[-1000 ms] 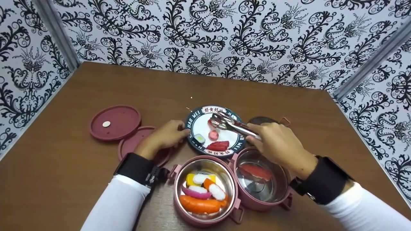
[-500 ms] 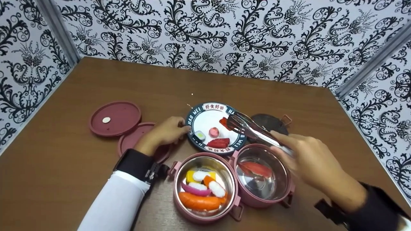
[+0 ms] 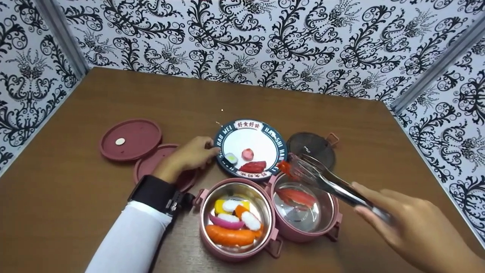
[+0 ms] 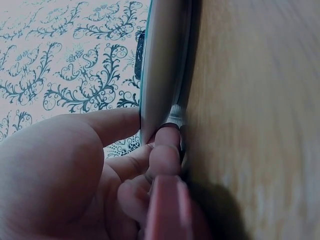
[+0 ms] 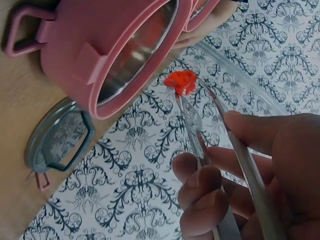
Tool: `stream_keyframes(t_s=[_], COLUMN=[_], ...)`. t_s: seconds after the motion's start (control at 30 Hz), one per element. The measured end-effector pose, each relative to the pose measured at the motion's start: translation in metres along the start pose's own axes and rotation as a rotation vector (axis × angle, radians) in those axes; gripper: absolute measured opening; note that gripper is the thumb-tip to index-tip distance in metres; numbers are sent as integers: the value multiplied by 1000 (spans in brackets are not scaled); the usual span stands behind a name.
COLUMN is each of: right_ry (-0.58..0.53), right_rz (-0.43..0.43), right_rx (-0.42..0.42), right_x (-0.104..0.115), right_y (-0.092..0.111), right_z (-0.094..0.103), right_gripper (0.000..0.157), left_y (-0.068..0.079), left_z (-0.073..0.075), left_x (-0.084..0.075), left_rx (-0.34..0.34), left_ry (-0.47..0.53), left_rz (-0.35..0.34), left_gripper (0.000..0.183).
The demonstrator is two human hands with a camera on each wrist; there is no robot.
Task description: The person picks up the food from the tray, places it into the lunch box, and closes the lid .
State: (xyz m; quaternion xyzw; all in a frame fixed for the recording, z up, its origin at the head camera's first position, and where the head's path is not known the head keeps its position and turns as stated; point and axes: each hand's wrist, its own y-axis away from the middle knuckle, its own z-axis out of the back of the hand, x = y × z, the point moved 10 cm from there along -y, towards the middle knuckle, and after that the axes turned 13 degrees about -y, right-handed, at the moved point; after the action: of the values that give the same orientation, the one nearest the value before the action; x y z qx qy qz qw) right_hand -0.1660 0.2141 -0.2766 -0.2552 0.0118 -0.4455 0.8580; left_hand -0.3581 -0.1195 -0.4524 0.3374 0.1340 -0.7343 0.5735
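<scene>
My left hand (image 3: 191, 154) pinches the left rim of a round plate (image 3: 252, 137); in the left wrist view the thumb lies on one face and the fingers curl under the other. On the plate lie a dark red slice (image 3: 253, 167), a pink round piece (image 3: 247, 154) and a small white-green piece (image 3: 231, 158). My right hand (image 3: 413, 218) grips metal tongs (image 3: 341, 187). Between their tips is a red-orange toy food piece (image 5: 182, 81), held above the far rim of the right pink pot (image 3: 303, 237). A red slice (image 3: 297, 198) lies inside that pot.
A left pink pot (image 3: 235, 254) holds an orange sausage-like piece (image 3: 229, 235) and several sushi-like pieces. Two overlapping pink lids (image 3: 130, 131) lie at left, the upper with a white disc (image 3: 120, 141). A dark lid (image 3: 310, 142) with a handle sits behind the right pot.
The tongs have lifted the red-orange piece off the plate and carried it right and nearer, to above the right pot. The left hand stays at the plate rim.
</scene>
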Motion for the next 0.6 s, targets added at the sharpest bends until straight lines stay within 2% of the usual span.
stream_keyframes(t_s=[0.1,0.23,0.37,0.6], right_ry=[12,40,58,53], right_rz=[-3,-12,-27,-7], right_rx=[11,71,140,178], right_x=[-5,-9,-13,-8], right_y=[11,19,22,23], right_z=[0,-11,-25,-35], right_gripper=[54,48,47,46], left_y=[-1,-1,-2,-4], left_z=[0,0,-1,-2], left_x=[0,2,2,0], left_rx=[-3,-7,-12,-9], left_ry=[-1,1,1,0], left_rz=[-2,-3,-21,-22], left_gripper=[23,23,23,23])
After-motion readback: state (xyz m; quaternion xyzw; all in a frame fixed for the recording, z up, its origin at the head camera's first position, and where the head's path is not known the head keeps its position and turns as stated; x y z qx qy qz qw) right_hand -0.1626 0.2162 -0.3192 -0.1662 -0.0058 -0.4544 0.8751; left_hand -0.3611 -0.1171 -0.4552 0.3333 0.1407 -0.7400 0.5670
